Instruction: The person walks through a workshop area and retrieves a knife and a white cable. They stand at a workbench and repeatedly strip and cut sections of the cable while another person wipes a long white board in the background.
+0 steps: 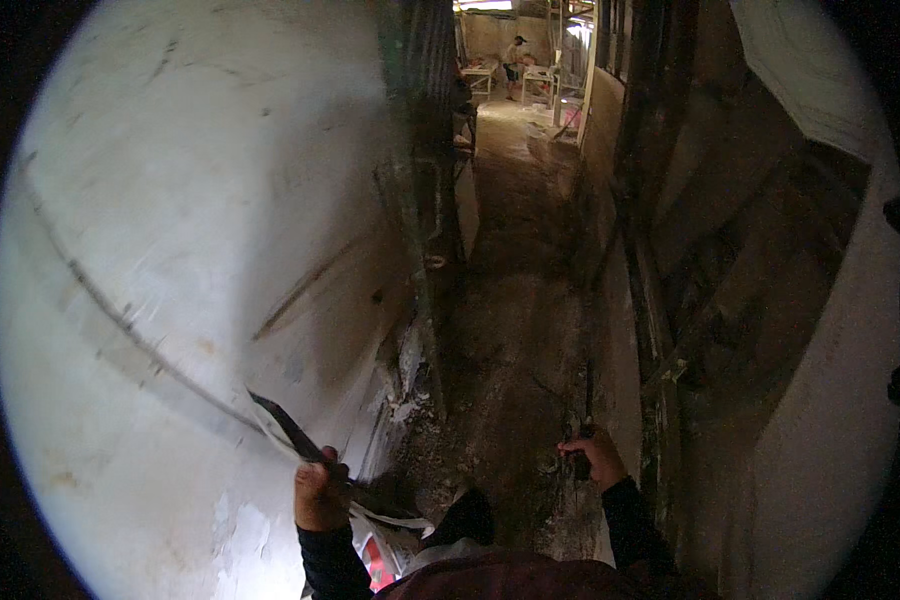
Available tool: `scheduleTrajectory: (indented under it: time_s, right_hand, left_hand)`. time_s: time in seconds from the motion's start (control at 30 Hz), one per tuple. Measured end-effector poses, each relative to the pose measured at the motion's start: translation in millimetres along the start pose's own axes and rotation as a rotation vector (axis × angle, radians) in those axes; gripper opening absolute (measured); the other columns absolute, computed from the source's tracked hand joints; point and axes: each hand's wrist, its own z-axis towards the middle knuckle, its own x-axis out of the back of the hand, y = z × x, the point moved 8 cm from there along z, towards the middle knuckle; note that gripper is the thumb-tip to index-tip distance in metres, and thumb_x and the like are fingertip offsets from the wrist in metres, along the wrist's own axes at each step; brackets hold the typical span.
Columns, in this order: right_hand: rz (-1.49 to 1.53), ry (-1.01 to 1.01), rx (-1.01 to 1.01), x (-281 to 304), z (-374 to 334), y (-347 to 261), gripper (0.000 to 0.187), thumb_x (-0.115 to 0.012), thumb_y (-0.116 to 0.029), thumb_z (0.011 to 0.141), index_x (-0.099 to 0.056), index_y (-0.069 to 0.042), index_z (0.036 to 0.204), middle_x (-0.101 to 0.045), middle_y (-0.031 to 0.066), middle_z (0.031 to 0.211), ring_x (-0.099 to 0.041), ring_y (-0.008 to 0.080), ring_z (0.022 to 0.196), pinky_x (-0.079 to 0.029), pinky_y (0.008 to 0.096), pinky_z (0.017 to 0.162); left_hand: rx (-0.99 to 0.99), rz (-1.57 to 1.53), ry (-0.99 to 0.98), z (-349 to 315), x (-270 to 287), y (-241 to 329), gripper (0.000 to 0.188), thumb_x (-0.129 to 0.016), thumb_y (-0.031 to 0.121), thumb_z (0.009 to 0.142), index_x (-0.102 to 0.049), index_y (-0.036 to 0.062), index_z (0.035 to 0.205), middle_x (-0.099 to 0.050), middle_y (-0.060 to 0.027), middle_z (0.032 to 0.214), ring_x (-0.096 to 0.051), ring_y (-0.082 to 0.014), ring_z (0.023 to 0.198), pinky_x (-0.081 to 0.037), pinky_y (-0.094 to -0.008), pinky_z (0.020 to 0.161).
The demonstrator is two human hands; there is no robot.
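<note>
My left hand (pixel 320 492) is closed around a dark, flat, pointed strip (pixel 288 425), which slants up and to the left beside the pale wall. A thin white strip (pixel 395 520) runs along it and shows again below my fist; whether the two are joined I cannot tell. Over the dark floor on the right, my right hand (pixel 600 458) is closed at the fingertips on a small dark object (pixel 573 450), too dim to name. Near my left forearm lies a red and white item (pixel 378 562), partly hidden.
A pale wall (pixel 150 250) stands close on my left. The narrow, dirty passage floor (pixel 520 300) leads to a lit room where a person (pixel 515 70) stands near tables (pixel 480 72). Dark timber framing (pixel 655 300) lines the right side. Crumbled debris (pixel 405 405) lies along the left wall's foot.
</note>
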Motion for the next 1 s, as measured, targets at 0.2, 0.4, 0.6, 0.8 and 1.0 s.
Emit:
scheduleTrajectory:
  time_s: [0.2, 0.4, 0.6, 0.8, 1.0]
  right_hand:
    - [0.54, 0.208, -0.533, 53, 117, 55, 0.021, -0.056, -0.011, 0.079, -0.057, -0.002, 0.098, -0.058, 0.0129, 0.091, -0.056, 0.0227, 0.089, -0.042, 0.035, 0.087]
    - [0.044, 0.305, 0.133, 124, 274, 23, 0.012, -0.06, -0.009, 0.076, -0.054, -0.004, 0.086, -0.057, 0.0096, 0.087, -0.056, 0.0201, 0.085, -0.045, 0.0332, 0.078]
    - [0.433, 0.455, -0.152, 178, 388, -6, 0.014, -0.062, -0.01, 0.075, -0.05, -0.007, 0.082, -0.055, 0.0051, 0.081, -0.057, 0.0168, 0.078, -0.046, 0.0327, 0.072]
    - [0.369, 0.249, -0.06, 252, 567, 3, 0.019, -0.066, -0.012, 0.072, -0.047, -0.009, 0.077, -0.053, 0.0028, 0.07, -0.056, 0.0147, 0.07, -0.047, 0.0293, 0.063]
    - [0.193, 0.042, -0.155, 299, 713, 26, 0.022, -0.067, -0.015, 0.07, -0.048, -0.009, 0.079, -0.054, 0.0025, 0.072, -0.055, 0.0138, 0.07, -0.046, 0.0286, 0.063]
  left_hand:
    - [0.341, 0.244, -0.198, 135, -113, -161, 0.018, -0.064, 0.008, 0.072, -0.051, 0.0114, 0.06, -0.043, 0.0041, 0.053, -0.037, -0.0066, 0.046, -0.027, -0.0237, 0.043]
    - [0.513, 0.496, -0.395, 303, -231, -302, 0.013, -0.066, 0.019, 0.073, -0.057, 0.0105, 0.068, -0.049, 0.0033, 0.058, -0.041, -0.0054, 0.052, -0.029, -0.023, 0.045]
    - [0.443, 0.841, -0.483, 425, -307, -347, 0.021, -0.067, 0.025, 0.072, -0.058, 0.006, 0.071, -0.054, 0.001, 0.065, -0.046, -0.0071, 0.059, -0.035, -0.024, 0.051]
    - [0.213, 0.782, -0.407, 563, -384, -413, 0.02, -0.068, 0.022, 0.072, -0.062, 0.0041, 0.078, -0.059, -0.0025, 0.07, -0.05, -0.01, 0.061, -0.038, -0.0257, 0.054]
    - [0.026, 0.731, -0.357, 684, -446, -426, 0.023, -0.066, 0.024, 0.074, -0.064, 0.0042, 0.084, -0.063, -0.006, 0.074, -0.057, -0.0127, 0.067, -0.044, -0.0268, 0.059]
